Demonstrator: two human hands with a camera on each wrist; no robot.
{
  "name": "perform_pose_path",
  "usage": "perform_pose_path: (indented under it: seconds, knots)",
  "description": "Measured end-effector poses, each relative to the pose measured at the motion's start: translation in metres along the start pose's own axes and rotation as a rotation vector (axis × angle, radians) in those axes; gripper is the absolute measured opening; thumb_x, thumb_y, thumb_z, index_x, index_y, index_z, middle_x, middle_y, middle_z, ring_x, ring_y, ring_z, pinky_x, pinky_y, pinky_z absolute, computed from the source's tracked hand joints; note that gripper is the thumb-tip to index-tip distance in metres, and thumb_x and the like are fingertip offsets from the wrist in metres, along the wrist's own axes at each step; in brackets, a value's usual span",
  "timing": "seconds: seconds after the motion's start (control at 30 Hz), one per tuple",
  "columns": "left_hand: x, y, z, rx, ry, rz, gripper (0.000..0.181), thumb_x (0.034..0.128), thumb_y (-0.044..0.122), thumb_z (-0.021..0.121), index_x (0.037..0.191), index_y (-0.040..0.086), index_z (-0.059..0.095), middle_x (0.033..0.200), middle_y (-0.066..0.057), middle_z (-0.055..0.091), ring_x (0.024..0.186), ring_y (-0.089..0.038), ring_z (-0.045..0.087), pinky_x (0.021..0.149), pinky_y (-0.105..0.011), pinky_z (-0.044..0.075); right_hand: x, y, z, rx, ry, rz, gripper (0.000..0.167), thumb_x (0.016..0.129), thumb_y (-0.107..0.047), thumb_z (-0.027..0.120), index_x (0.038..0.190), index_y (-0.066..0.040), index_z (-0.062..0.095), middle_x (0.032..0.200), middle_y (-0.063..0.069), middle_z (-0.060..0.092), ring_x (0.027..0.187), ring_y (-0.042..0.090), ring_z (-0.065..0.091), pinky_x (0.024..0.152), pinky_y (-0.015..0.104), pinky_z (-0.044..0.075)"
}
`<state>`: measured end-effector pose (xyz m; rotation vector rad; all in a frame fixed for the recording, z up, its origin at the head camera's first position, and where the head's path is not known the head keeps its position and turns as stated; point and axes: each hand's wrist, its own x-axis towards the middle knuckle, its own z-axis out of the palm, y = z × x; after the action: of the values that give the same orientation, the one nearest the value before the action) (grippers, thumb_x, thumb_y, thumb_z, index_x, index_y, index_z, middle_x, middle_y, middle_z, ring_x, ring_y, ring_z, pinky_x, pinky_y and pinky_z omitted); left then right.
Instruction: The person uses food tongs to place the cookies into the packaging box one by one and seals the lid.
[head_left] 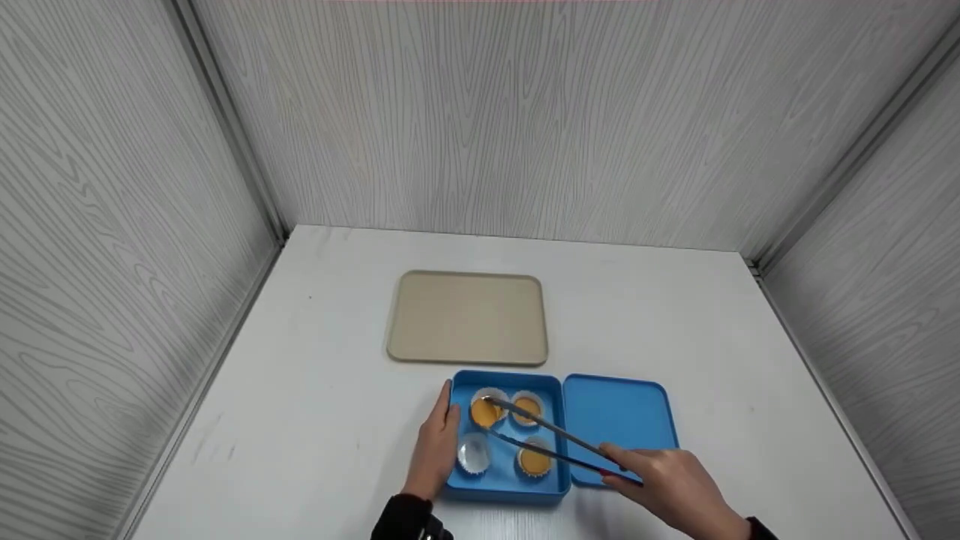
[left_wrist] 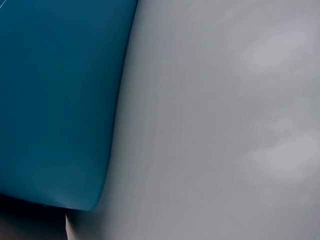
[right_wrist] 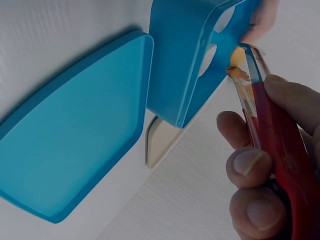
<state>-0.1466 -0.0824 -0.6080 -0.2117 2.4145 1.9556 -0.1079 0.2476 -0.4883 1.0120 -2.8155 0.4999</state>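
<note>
White bench [head_left: 315,375] supports blue box [head_left: 502,496], left hand [head_left: 435,450] straight-fingered along its left edge, right hand [head_left: 667,484] pinching tongs [right_wrist: 282,137], apparently grasping far-left-corner orange piece [head_left: 484,414]; next move requires steady pressure.

"What clothing shows?"
"A black left sleeve [head_left: 403,517] reaching the wrist, and the edge of a dark right sleeve [head_left: 761,529]."
"Anything by the left cuff?"
"A small shiny piece [head_left: 430,533], too small to make out."
"And the left hand [head_left: 435,451] and right hand [head_left: 679,484]?"
"Bare; the right fingers [right_wrist: 248,167] have short, rounded nails."
</note>
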Motion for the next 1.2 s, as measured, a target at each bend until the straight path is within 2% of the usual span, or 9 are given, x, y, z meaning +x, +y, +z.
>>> perform_pose_path:
  seconds: [0.47, 0.8, 1.03, 1.2]
  knots:
    - [-0.0003, -0.0003, 0.0012, 0.008, 0.007, 0.006, 0.056, 0.1131, 0.031, 0.035, 0.164, 0.014, 0.021, 0.169, -0.006, 0.024, 0.156, -0.025, 0.021, 0.127, -0.049, 0.020, -0.0018, -0.0040, -0.0002, 0.036, -0.063, -0.033, 0.029, 0.088, -0.027, 0.082, 0.115, -0.020, 0.078, 0.083, -0.009, 0.078, 0.067, -0.001, 0.068, 0.055, 0.016, 0.054]
    - [0.0003, 0.0000, -0.0001, 0.011, 0.006, -0.007, 0.056, 0.1129, 0.032, 0.035, 0.164, 0.013, 0.022, 0.169, -0.007, 0.024, 0.156, -0.027, 0.020, 0.127, -0.051, 0.018, 0.0013, -0.0079, -0.0003, 0.102, -0.177, 0.009, 0.027, 0.094, -0.034, 0.075, 0.117, -0.020, 0.078, 0.081, -0.010, 0.077, 0.064, -0.005, 0.064, 0.055, 0.014, 0.052]
    - [-0.0032, 0.0023, -0.0004, 0.005, 0.003, 0.004, 0.057, 0.1130, 0.031, 0.036, 0.164, 0.011, 0.022, 0.168, -0.008, 0.025, 0.156, -0.027, 0.021, 0.127, -0.049, 0.020, 0.0019, -0.0090, -0.0005, 0.111, -0.207, -0.016, 0.026, 0.094, -0.030, 0.075, 0.117, -0.020, 0.076, 0.079, -0.012, 0.076, 0.062, -0.007, 0.060, 0.055, 0.014, 0.051]
    - [-0.0027, 0.0031, -0.0001, -0.001, -0.003, -0.001, 0.057, 0.1131, 0.030, 0.035, 0.164, 0.011, 0.021, 0.169, -0.009, 0.024, 0.156, -0.029, 0.020, 0.127, -0.050, 0.020, 0.0023, -0.0087, 0.0003, 0.107, -0.213, -0.021, 0.027, 0.094, -0.030, 0.075, 0.119, -0.020, 0.076, 0.083, -0.009, 0.077, 0.065, -0.004, 0.066, 0.057, 0.015, 0.054]
